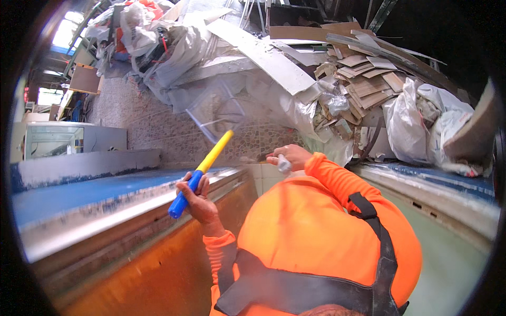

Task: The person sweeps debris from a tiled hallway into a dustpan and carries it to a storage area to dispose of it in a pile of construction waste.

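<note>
My left hand [199,200] is closed round the blue end of a thick blue and yellow handle [215,152]. The handle slants up and to the right, away from me. Past its yellow tip is a blurred, see-through, four-sided shape [203,124] with bluish edges; whether the two are joined I cannot tell. My right hand [295,156], farther forward, has its fingers wrapped round a grey-white stick [284,164] whose rounded end faces me. Something small and dark [262,157] shows by its fingers. The stick's other end is hidden.
Low walls with ledges, the left one blue-topped [100,187], run along both sides. Ahead lies a stone-patterned floor [263,138]. Beyond are heaped broken boards [369,79], a long white panel [269,58] and stuffed white sacks [421,116]. A pale glass-fronted cabinet [74,138] stands left.
</note>
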Tool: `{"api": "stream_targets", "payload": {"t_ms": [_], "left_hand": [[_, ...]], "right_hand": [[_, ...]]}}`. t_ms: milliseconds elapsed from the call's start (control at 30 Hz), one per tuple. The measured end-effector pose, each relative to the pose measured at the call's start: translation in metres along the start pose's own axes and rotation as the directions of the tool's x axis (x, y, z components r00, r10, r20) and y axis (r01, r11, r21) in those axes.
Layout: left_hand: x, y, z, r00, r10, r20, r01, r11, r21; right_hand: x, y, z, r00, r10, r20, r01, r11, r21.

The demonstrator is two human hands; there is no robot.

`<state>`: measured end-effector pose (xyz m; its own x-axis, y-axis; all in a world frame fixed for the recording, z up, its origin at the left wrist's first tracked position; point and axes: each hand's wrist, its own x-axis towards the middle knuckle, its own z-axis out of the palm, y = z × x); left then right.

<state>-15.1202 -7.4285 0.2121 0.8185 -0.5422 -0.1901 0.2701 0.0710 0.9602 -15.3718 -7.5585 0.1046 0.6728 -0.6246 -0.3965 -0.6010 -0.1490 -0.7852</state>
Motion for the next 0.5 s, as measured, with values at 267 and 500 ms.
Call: {"api": "stream_targets", "payload": {"t_ms": [267,500], "left_hand": [[0.079,-0.003,0.074,0.987,-0.001,-0.163,0.000,1.000,-0.004],[0.127,-0.006,0.082,0.969,-0.078,-0.235,0.073,0.997,-0.028]], "right_hand": [[0.117,0.040,-0.026,0.984,-0.137,0.117,0.147,0.986,-0.081],[0.145,0.035,-0.035,0.986,-0.169,0.007,0.168,0.983,0.073]]}}
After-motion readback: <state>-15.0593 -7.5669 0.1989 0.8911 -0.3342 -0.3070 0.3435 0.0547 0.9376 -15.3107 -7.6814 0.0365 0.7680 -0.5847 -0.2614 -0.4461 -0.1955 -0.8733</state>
